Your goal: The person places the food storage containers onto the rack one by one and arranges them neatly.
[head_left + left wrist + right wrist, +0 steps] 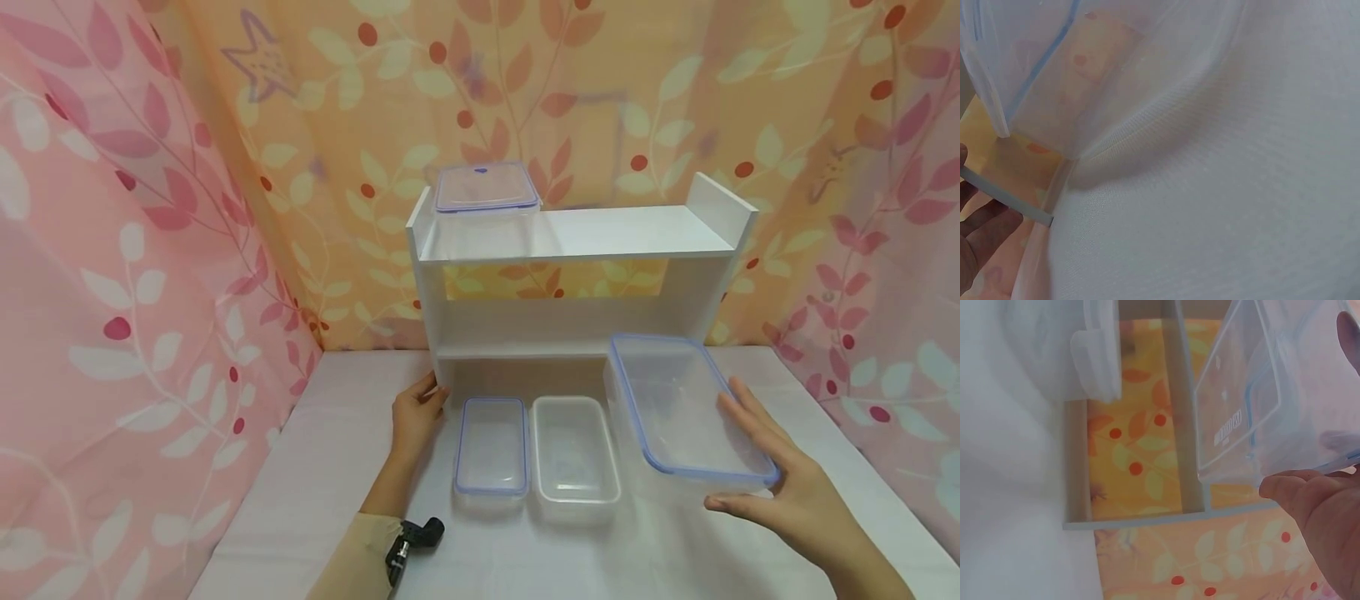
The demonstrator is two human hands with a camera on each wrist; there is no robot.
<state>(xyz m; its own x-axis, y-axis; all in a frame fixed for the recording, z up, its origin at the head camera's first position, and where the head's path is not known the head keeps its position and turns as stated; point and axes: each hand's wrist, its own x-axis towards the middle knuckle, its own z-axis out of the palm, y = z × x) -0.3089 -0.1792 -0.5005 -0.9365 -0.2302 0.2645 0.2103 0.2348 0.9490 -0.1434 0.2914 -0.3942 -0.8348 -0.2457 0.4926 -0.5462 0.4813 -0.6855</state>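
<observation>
My right hand holds a large clear plastic food container with a blue rim, thumb low at its near corner and fingers along its right side. It is tilted in front of the shelf's right end. In the right wrist view, its base carries small white lettering. My left hand grips the lower left side panel of a white two-tier shelf; the left wrist view has fingers on both sides of that panel. Beside this hand stands a small blue-rimmed container.
A white-rimmed container stands between the small blue-rimmed one and the large one. On the shelf's top left sits a lidded container. Patterned curtains hang behind and at both sides of the white-covered table.
</observation>
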